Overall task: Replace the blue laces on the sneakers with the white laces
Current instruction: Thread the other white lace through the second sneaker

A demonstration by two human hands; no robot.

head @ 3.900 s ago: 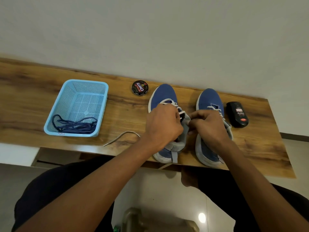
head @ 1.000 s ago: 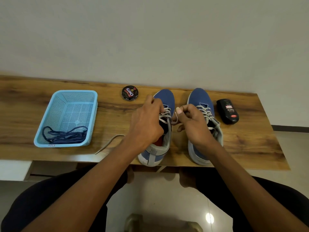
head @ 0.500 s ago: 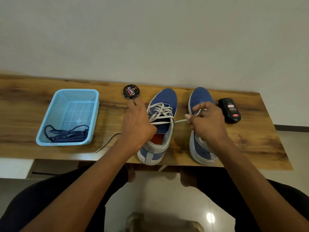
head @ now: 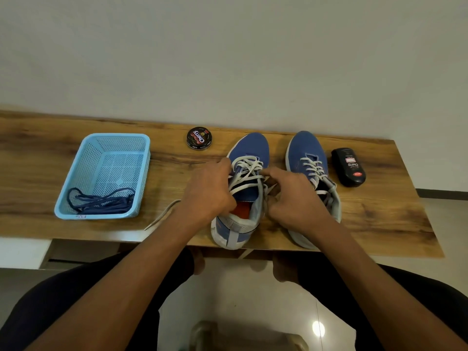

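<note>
The left sneaker [head: 249, 158] stands near the middle of the wooden bench [head: 379, 214], toe toward the wall, its heel overhanging the bench's near edge. The right sneaker [head: 307, 153] stands just beside it on the right, parallel, its heel also at the near edge. Bare bench surface lies between the left sneaker and the blue basket [head: 76, 183] well to its left; a free end of white lace [head: 162, 215] trails across that gap toward the near edge. A round polish tin [head: 199, 138] sits behind and left of the left sneaker, near the wall. A black polish bottle [head: 349, 167] lies beyond the right sneaker.

The left sneaker carries a white lace [head: 247, 171], loosely crossed over the blue tongue; a red insole shows in the opening. The right sneaker is laced in white. The blue laces [head: 101, 202] lie bundled in the basket's near end.

The left hand [head: 209, 191] is curled against the left sneaker's left side at the lacing. The right hand [head: 293, 196] reaches in from the right, fingers bent and pinching the lace at the eyelets.
</note>
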